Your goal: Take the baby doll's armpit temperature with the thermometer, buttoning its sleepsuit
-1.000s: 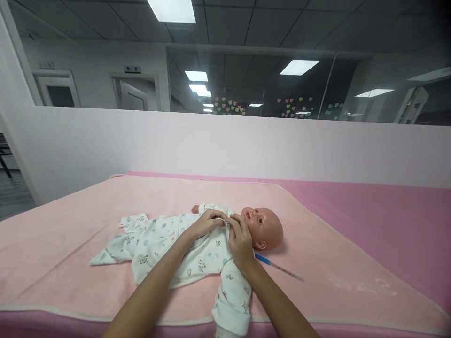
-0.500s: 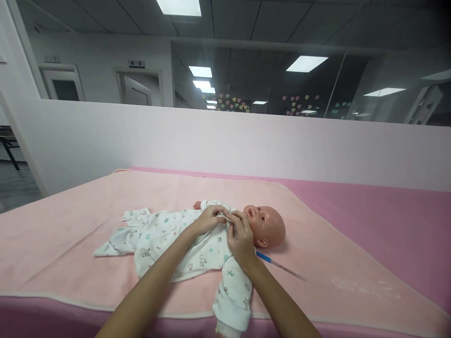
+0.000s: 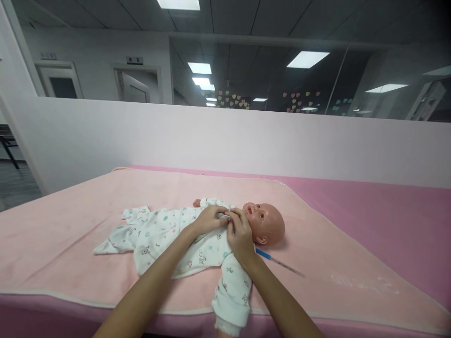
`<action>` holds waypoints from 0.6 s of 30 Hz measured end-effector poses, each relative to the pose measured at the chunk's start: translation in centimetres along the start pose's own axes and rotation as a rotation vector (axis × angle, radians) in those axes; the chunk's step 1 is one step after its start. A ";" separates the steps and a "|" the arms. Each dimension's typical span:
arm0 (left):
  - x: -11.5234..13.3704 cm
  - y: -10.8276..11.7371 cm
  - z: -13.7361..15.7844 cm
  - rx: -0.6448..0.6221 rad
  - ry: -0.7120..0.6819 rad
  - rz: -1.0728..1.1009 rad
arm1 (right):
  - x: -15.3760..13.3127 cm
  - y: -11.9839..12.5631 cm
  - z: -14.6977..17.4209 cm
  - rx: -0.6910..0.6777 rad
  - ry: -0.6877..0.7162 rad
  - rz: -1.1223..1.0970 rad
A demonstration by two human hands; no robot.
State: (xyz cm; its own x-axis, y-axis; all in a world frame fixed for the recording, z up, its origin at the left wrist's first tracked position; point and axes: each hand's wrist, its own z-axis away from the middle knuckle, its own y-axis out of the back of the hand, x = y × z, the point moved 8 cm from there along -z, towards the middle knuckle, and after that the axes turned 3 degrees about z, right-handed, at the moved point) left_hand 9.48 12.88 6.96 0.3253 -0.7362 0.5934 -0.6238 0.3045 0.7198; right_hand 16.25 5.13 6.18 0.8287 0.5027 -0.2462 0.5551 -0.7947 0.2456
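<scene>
A baby doll [image 3: 269, 223] lies on its back, head to the right, dressed in a white printed baby shirt [image 3: 211, 251] and matching trousers [image 3: 155, 234]. My left hand [image 3: 211, 219] is closed on the shirt's cloth at the upper chest. Right beside it, just below the doll's chin, my right hand [image 3: 240, 234] pinches the shirt's edge near the neck. The fingertips of both hands almost meet, and any fastener between them is hidden. One sleeve [image 3: 232, 291] stretches toward me over the front edge.
A thermometer-like glass stick with a blue end [image 3: 280, 263] lies right of my right wrist. Under the doll a peach blanket [image 3: 70, 225] covers a pink mat [image 3: 387, 211]. Behind rises a white partition [image 3: 225, 141] with glass above.
Both hands stay at the doll's neckline, with my fingers shifting slightly on the cloth. The left fingers lie a little flatter. The whole view has moved slightly.
</scene>
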 end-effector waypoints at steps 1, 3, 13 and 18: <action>-0.1 0.0 0.0 0.003 0.005 0.012 | 0.0 0.0 0.0 -0.004 -0.001 0.001; -0.3 0.1 0.0 0.012 0.012 0.057 | 0.0 0.0 0.0 -0.010 -0.001 0.003; 0.2 0.3 0.1 0.012 -0.013 0.398 | -0.4 0.2 -0.1 0.003 0.029 0.005; 0.3 0.3 0.1 0.020 0.004 0.476 | -0.3 0.0 0.0 -0.015 0.034 -0.003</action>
State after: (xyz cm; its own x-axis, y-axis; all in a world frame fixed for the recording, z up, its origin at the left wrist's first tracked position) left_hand 9.32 12.70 7.28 0.0026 -0.5154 0.8570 -0.7174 0.5960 0.3606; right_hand 16.00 4.98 6.30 0.8288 0.5166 -0.2151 0.5585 -0.7880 0.2590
